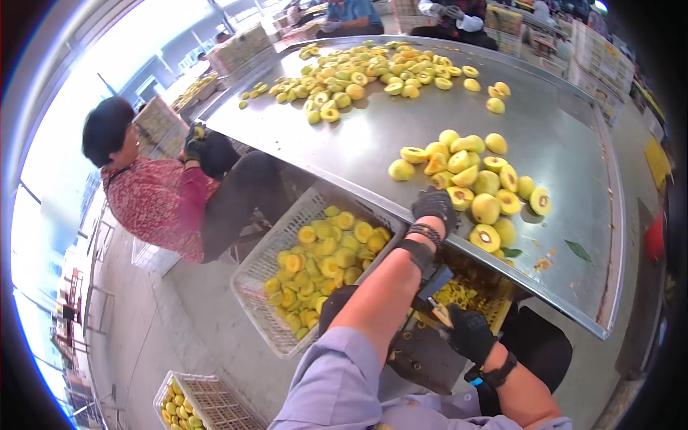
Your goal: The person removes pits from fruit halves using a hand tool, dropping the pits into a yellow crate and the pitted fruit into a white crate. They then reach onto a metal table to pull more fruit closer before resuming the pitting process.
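Observation:
My left hand [435, 205], in a dark glove, reaches over the near edge of the metal table [559, 129]. Its fingers are stretched toward a pile of whole and halved yellow peaches [486, 208], at the near side of the pile; whether they touch a fruit is hard to see. Lower down, my right hand [469, 334], gloved in black, is closed around a wooden-handled tool [442, 314]. The tool's working end is too small to make out. Beside it stands a grey-blue block [435, 282]. Below the table edge is a crate [499, 307] with yellow scraps.
A white crate [247, 276] of halved peaches stands to my left. More peaches [358, 75] are heaped at the table's far side. A co-worker [154, 179] sits at left; others sit beyond the table. Another crate [222, 401] holds fruit at lower left. A green leaf [577, 251] lies on the metal.

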